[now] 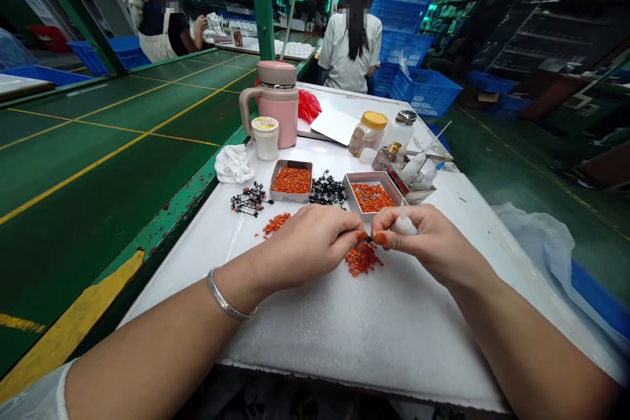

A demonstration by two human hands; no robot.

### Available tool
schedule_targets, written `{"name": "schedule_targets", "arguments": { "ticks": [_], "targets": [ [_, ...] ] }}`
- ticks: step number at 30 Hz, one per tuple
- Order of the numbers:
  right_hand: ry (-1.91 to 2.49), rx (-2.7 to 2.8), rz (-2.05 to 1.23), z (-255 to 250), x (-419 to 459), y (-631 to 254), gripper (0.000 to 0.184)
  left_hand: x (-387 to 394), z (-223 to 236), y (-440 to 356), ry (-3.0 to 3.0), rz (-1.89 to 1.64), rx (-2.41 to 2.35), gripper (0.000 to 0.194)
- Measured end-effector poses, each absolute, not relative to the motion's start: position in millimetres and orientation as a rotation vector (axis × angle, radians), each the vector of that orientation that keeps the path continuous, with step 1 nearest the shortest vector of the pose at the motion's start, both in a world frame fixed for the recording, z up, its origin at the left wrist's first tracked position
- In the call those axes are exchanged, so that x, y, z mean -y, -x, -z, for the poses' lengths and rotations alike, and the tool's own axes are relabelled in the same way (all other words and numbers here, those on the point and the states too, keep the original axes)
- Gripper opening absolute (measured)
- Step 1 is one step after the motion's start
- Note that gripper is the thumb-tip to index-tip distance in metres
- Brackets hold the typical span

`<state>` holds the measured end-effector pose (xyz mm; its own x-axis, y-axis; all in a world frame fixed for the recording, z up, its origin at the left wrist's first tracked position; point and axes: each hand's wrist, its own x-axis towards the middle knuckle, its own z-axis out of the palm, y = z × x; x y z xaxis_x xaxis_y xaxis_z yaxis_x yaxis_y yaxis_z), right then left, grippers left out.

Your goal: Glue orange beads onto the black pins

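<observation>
My left hand (305,243), wearing a silver bangle (227,295), pinches a tiny black piece (368,239) at its orange-coated fingertips. My right hand (423,243) meets it there and seems to grip a white squeeze bottle (404,224), partly hidden by the fingers. Below the fingertips lies a heap of orange granules (363,260), with a smaller heap (275,224) near my left hand. Two shallow trays of orange granules (291,180) (371,195) stand beyond my hands. Black branched plastic pieces (251,199) (327,189) lie beside them.
A pink lidded mug (276,105), white jar (266,138), white cloth (234,165), yellow-lidded jar (368,133) and several bottles (413,169) stand on the white table (364,335). A green workbench (123,138) runs left. Two co-workers (350,46) (162,20) and blue crates (413,85) are behind.
</observation>
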<state>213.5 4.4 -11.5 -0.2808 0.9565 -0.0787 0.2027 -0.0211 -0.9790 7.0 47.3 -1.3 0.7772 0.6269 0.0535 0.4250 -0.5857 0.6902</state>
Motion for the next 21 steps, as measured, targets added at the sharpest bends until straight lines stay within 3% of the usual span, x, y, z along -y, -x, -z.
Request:
{"name": "schedule_targets", "arguments": {
  "ticks": [7,14,21],
  "targets": [
    [1.334,1.626,-1.132,14.7,-5.6,-219.1,0.018,-55.5,2.1,-4.4,-2.025,-0.526,-0.847,0.028],
    [1.498,1.735,-0.815,22.6,-3.1,-194.7,0.017,-76.1,-8.2,15.7,-1.319,-1.176,-0.794,0.025],
    [1.670,2.065,-0.672,30.4,-12.4,-170.8,0.019,-88.2,-15.7,16.7,-1.065,-1.412,-0.743,0.014]
  ]
}}
